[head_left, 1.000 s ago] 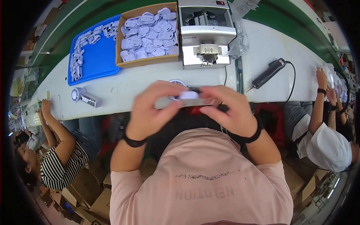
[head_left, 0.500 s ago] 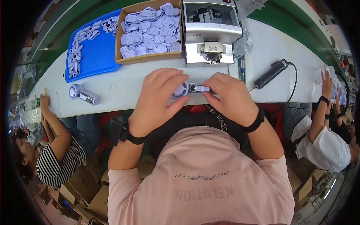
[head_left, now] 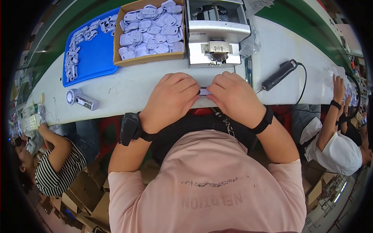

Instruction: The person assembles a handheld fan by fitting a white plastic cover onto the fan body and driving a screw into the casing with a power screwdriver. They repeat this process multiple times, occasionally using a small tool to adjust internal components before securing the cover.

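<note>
Both of my hands close round a small light-purple handheld fan [head_left: 204, 92] at the table's front edge. Only a short stretch of its handle, with a dark spot, shows between my fingers. My left hand [head_left: 171, 97] wraps the fan's round head end and hides it. On the handle end, my right hand [head_left: 236, 99] pinches with thumb and fingers. A second handheld fan [head_left: 82, 99] lies on the table to the left. To the right of my right hand rests a black electric screwdriver [head_left: 280, 75] with a cable.
Ahead stands a silver screw feeder [head_left: 217, 31]. Left of it are a cardboard box [head_left: 149, 60] full of pale plastic covers and a blue tray [head_left: 95, 58] with small white parts. Clear plastic bags lie beside the feeder. Co-workers sit at both sides.
My left hand has closed over the fan's head, which showed before between spread fingers. My two hands are now closer together. The whole view has shifted slightly.
</note>
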Demonstrator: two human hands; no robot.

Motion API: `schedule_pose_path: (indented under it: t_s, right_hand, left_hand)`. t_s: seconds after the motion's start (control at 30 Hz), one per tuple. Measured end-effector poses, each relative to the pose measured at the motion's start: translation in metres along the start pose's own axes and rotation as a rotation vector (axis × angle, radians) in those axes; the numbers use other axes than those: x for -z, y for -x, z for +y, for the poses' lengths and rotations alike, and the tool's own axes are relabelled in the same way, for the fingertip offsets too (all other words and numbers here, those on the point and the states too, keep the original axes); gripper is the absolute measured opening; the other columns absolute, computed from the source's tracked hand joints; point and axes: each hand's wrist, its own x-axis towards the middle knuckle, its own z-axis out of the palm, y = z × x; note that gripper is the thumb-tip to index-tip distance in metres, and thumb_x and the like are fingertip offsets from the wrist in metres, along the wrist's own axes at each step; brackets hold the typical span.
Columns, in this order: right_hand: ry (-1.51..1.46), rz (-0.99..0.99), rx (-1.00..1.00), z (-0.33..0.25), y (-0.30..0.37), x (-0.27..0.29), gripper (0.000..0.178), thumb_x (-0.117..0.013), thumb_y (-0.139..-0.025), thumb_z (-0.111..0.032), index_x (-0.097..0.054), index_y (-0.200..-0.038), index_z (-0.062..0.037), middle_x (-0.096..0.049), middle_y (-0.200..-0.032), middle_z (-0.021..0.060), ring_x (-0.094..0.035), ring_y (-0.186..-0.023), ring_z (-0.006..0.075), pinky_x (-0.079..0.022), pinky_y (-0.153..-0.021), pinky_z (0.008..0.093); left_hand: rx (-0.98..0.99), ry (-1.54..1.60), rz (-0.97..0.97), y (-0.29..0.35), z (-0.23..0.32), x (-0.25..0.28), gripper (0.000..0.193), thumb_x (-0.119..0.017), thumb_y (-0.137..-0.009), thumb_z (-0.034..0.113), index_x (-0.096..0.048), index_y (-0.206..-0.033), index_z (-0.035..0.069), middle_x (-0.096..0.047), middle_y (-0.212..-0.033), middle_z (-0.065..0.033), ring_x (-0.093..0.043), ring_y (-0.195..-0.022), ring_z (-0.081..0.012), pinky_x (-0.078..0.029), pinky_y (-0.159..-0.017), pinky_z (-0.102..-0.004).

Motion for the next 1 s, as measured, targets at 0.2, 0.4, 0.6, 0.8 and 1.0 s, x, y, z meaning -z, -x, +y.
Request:
schedule_pose_path:
  t_s: [0.2,0.4,0.6,0.8,1.0]
  right_hand:
    - [0.039,-0.092,0.033,-0.001,-0.01,0.013,0.021,-0.078,-0.086,-0.018,-0.061,-0.089,-0.0063,-0.06,-0.085,0.0098,-0.063,-0.086,0.03,-0.052,-0.072,0.0425]
    - [0.206,-0.328,0.068,0.005,-0.021,0.018,0.022,-0.075,-0.09,-0.027,-0.063,-0.091,-0.0085,-0.063,-0.081,0.0072,-0.066,-0.081,0.0299,-0.054,-0.071,0.0419]
    - [0.24,-0.415,0.135,0.015,-0.028,0.014,0.024,-0.073,-0.092,-0.031,-0.064,-0.092,-0.0094,-0.065,-0.079,0.0059,-0.068,-0.082,0.0301,-0.056,-0.07,0.0417]
    - [0.112,-0.465,-0.08,0.015,-0.029,0.017,0.028,-0.074,-0.093,-0.034,-0.064,-0.096,-0.0081,-0.067,-0.089,0.0085,-0.07,-0.089,0.0334,-0.057,-0.074,0.0434]
    - [0.068,-0.302,-0.155,0.001,-0.004,0.008,0.032,-0.077,-0.09,-0.032,-0.064,-0.102,-0.0057,-0.066,-0.104,0.0121,-0.068,-0.099,0.0363,-0.057,-0.081,0.0454]
  left_hand:
    - [0.005,0.085,0.027,0.006,-0.003,-0.008,0.023,-0.078,-0.083,0.01,-0.07,-0.104,0.004,-0.067,-0.11,-0.0074,-0.063,-0.109,-0.0282,-0.05,-0.095,-0.0419]
    - [0.017,0.116,0.059,0.004,-0.007,-0.009,0.024,-0.078,-0.083,0.008,-0.07,-0.105,0.004,-0.067,-0.111,-0.0074,-0.063,-0.109,-0.0281,-0.05,-0.095,-0.0418]
    - [-0.022,0.14,0.038,0.001,-0.013,-0.007,0.023,-0.078,-0.082,0.007,-0.07,-0.103,0.003,-0.067,-0.111,-0.0068,-0.063,-0.109,-0.0278,-0.05,-0.094,-0.0414]
    - [-0.102,-0.06,0.047,0.002,-0.002,-0.005,0.025,-0.078,-0.081,0.008,-0.071,-0.105,0.004,-0.067,-0.112,-0.0055,-0.063,-0.11,-0.0264,-0.052,-0.093,-0.0403]
    - [-0.094,-0.162,0.005,0.011,0.013,-0.002,0.028,-0.077,-0.083,0.012,-0.072,-0.111,0.006,-0.067,-0.114,-0.0053,-0.062,-0.114,-0.0261,-0.051,-0.094,-0.0412]
